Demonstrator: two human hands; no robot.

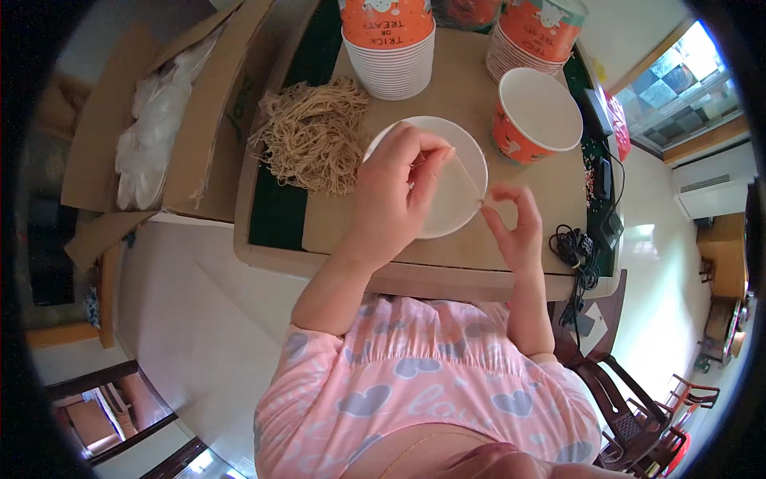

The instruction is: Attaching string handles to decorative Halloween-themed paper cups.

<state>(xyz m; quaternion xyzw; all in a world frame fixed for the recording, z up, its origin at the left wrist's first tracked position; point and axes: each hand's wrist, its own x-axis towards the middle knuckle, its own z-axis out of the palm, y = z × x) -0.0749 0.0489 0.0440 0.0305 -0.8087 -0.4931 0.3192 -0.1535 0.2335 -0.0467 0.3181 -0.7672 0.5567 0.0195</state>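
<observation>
Head: left hand (396,188) partly hides bowl (451,209) beside string heap (313,137)

the head-worn fisheye looks down from close above the table (447,279).

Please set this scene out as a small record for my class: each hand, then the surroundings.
Left hand: pinching a thin string
Right hand: pinching the same string
String: stretched straight between the hands
Below hands: white round container
Table, left: tangled tan strands
Table, far side: left cup stack; right cup stack
Table, right: orange cup, black cable
Left of table: open cardboard box
</observation>
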